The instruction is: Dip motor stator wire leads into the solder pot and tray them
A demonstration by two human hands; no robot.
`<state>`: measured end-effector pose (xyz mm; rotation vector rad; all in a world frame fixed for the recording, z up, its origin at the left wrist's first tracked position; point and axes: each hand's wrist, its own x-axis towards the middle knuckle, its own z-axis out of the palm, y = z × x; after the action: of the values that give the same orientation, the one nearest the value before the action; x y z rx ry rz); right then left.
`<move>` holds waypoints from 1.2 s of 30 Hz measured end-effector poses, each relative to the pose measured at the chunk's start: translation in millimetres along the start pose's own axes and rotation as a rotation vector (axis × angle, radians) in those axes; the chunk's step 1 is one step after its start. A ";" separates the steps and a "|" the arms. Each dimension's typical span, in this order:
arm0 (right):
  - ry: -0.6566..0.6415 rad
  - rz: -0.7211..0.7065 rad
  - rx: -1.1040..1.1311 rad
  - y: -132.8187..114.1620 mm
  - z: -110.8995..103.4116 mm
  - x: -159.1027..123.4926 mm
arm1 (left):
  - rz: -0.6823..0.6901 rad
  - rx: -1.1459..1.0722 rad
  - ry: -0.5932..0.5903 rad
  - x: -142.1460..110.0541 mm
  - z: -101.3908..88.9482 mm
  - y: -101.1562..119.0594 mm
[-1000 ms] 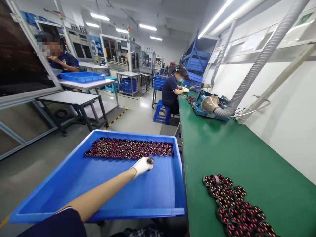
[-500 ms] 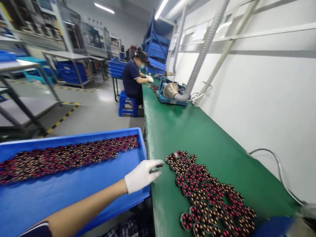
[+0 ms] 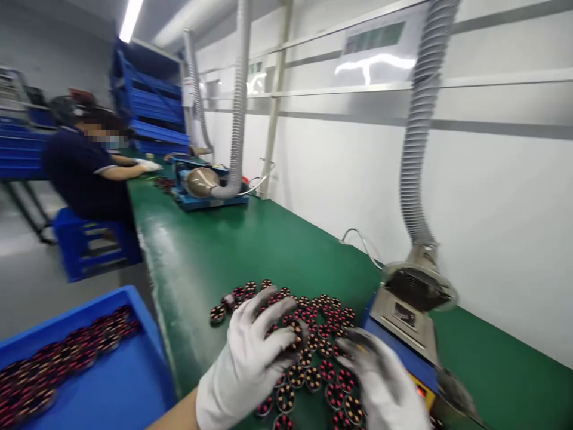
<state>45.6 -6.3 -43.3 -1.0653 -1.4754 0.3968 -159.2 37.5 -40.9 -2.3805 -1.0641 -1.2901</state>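
A pile of small round wound coils (image 3: 329,313), dark with red and copper centres, lies on the green bench (image 3: 250,251). My left hand (image 3: 250,358), in a white glove, hovers over the near left part of the pile with its fingers spread, the tips touching coils. My right hand (image 3: 380,382), also gloved and with darkened fingertips, is just right of it over the pile's near right edge. Its fingers are stretched out and slightly blurred. Neither hand visibly holds a coil. A blue tray (image 3: 134,370) at the lower left holds a row of the same coils (image 3: 67,358).
A blue machine with a metal fume hood (image 3: 412,298) and a grey ribbed hose (image 3: 416,149) stands right of the pile. Farther along the bench a co-worker (image 3: 85,173) sits on a blue stool (image 3: 89,245) beside a second hood (image 3: 201,182). A white wall runs behind.
My view swung right from the blue tray to the bench. My left hand left the tray and came over the coil pile. My right hand has come into view.
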 end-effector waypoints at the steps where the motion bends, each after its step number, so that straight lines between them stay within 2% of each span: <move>1: -0.014 0.016 0.055 1.5 0.1 -1.2 | 0.055 -0.086 0.085 13.4 4.4 19.3; 2: -0.017 0.027 0.117 3.7 -1.2 -2.1 | 0.106 -0.155 0.140 25.4 9.1 37.5; 4: 0.053 0.041 0.181 8.4 -11.7 -2.7 | 0.178 -0.250 0.173 43.4 17.8 67.2; 8: 0.195 0.034 0.116 -1.9 -56.5 -3.8 | 0.200 -0.434 0.201 61.6 28.4 99.1; 10: 0.261 0.087 0.137 -19.6 -72.0 -4.2 | 0.203 -0.503 0.131 68.9 31.0 108.3; 13: 0.503 0.241 0.237 -44.9 -72.1 -2.0 | 0.238 -0.582 -0.074 79.3 37.0 119.1; 15: 0.598 0.319 0.267 -52.2 -65.3 0.0 | 0.249 -0.654 -0.095 83.1 43.8 121.9; 17: 0.591 0.354 0.307 -51.6 -62.9 0.4 | 0.238 -0.749 -0.048 83.4 50.7 119.5; 18: 0.553 0.355 0.334 -49.5 -64.7 -0.1 | 0.226 -0.796 -0.032 82.5 53.3 116.6; 21: 0.317 0.341 0.383 -42.0 -79.1 -2.7 | 0.172 -0.924 -0.062 79.2 55.7 105.2; 23: 0.187 0.330 0.364 -37.8 -88.6 -3.8 | 0.150 -0.999 -0.150 78.6 54.1 99.3; 25: 0.142 0.281 0.339 -34.1 -91.4 -3.7 | 0.152 -1.084 -0.233 79.8 52.8 96.7; 27: 0.197 0.169 0.310 -30.6 -86.2 -2.3 | 0.191 -1.127 -0.246 81.7 53.7 96.8; 30: 0.411 0.063 0.376 -28.7 -72.3 0.9 | 0.317 -1.060 -0.145 83.5 57.0 98.6; 32: 0.517 0.139 0.591 -30.2 -67.4 2.8 | 0.372 -0.991 -0.058 83.8 58.0 98.9; 34: 0.565 0.238 0.811 -31.5 -68.5 3.9 | 0.361 -0.949 -0.005 84.1 57.2 97.8; 36: 0.568 0.258 0.845 -30.4 -72.3 4.2 | 0.345 -0.905 0.021 84.6 55.8 96.0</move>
<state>100.9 -42.6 -0.9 -0.5914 -0.5524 0.7436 -28.0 39.1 6.8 -2.9276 0.0223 -1.9037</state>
